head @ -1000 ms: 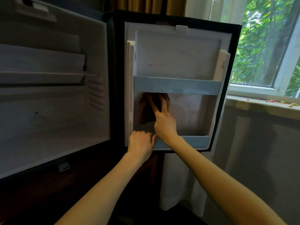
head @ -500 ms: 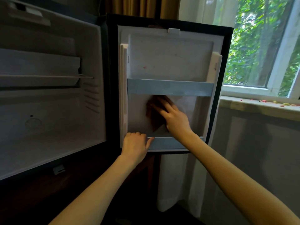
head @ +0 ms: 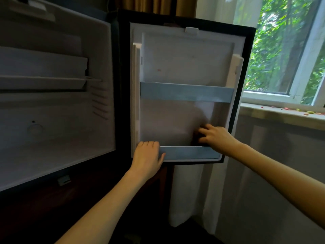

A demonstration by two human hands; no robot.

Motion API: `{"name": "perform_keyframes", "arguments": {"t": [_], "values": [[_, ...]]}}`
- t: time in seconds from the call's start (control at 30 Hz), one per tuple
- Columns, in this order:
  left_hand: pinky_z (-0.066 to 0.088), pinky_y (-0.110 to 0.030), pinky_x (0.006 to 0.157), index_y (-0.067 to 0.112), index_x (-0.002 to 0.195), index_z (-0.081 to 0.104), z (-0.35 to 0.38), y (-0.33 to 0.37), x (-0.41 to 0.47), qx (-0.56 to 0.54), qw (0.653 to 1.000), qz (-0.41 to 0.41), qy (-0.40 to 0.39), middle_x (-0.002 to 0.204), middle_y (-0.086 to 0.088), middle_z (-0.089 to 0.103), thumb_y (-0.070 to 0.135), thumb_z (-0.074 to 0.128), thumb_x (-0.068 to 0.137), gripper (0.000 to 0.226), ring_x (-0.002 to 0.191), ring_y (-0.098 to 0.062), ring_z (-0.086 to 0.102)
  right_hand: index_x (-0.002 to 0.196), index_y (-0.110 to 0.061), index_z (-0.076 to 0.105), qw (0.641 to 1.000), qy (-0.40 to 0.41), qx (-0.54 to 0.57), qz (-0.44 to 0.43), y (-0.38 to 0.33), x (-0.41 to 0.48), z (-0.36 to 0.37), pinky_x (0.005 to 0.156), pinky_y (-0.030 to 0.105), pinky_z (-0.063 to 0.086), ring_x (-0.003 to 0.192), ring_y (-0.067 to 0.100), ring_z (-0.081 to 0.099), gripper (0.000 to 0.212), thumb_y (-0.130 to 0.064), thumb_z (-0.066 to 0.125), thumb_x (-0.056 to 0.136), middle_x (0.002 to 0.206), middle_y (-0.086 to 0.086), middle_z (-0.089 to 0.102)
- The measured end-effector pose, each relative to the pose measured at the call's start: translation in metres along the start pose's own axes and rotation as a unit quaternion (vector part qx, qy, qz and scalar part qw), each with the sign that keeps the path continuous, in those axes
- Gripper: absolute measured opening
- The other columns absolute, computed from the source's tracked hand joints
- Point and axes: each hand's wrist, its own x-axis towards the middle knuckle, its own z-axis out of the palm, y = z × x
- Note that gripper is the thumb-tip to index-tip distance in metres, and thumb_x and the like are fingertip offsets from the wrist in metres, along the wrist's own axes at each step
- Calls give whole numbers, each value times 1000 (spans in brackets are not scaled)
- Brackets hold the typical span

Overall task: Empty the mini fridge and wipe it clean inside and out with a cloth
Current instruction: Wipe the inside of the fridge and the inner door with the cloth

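Two hands are being used on the open mini fridge (head: 58, 138). Item: one dark cloth (head: 194, 140), being pressed against the inner door liner (head: 184, 64) at its 4 o'clock corner, just above the lower door rail (head: 190, 153). It is being judged light, soft and limp, best bunched under the fingers rather than pinched by an edge. The cloth is being gripped by the right hand (head: 215, 137), fingers bent over it. The rail's end at 7 o'clock is being clasped by the left hand (head: 146, 155), apparently steadying the door.
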Motion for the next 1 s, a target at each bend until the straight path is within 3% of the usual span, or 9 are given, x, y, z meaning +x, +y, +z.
{"name": "perform_keyframes", "arguments": {"t": [0.07,0.17,0.27,0.4,0.53,0.67,0.77,0.9,1.0], "values": [[35,-32,87,15,108,51,0,0,-2,4,1000,2,-6,108,-3,60,44,37,99,33,101,-23,55,136,-26,52,996,-53,-8,-74,4,6,-7,93,31,48,141,26,27,39,-16,50,98,155,1,29],[34,-31,88,16,109,49,-1,1,-3,8,1000,0,-16,110,-2,58,44,40,97,32,103,-22,54,120,-19,66,985,-26,4,-168,2,27,-16,86,37,53,143,28,28,28,-14,57,94,153,2,36],[35,-33,87,13,107,52,-1,3,-1,3,1000,-5,-19,108,-5,60,42,45,95,32,102,-25,55,104,-18,74,963,105,25,-246,-8,56,-19,69,42,58,130,30,48,23,-9,67,84,140,3,53],[35,-35,91,11,116,52,-3,4,0,16,999,-7,-34,113,-8,60,41,45,95,38,106,-27,55,101,-19,76,917,264,84,-288,-37,107,-40,58,35,58,112,32,63,38,-13,43,84,122,5,67],[33,-34,94,10,126,48,-5,2,-2,24,999,-8,-39,119,-7,57,45,41,95,47,111,-25,51,92,-17,78,908,306,80,-274,-55,133,-55,53,40,58,105,35,66,37,-15,43,83,111,10,70],[33,-32,92,15,116,50,-6,-4,-5,12,999,-5,-42,115,-4,57,46,41,94,39,109,-23,52,102,-9,75,915,246,123,-295,-51,110,-36,83,47,57,125,35,53,34,-14,45,88,127,11,63],[34,-30,91,16,113,50,-7,-5,-5,8,998,-3,-57,114,-2,58,47,41,95,37,107,-21,53,95,-6,75,926,194,156,-285,-32,75,-14,90,45,54,129,32,50,20,2,70,78,131,11,61],[34,-31,91,16,111,49,-10,0,-3,13,997,-13,-69,112,-1,58,47,40,96,36,105,-21,54,95,-21,77,966,133,130,-181,6,24,4,63,34,59,118,28,60,37,-3,84,63,128,1,63],[35,-32,90,15,109,51,-11,2,-3,10,997,-20,-68,109,-2,59,47,41,95,36,102,-22,55,93,-21,76,973,196,102,-69,24,-2,5,47,33,57,101,31,66,49,-5,92,49,116,7,67]]}}
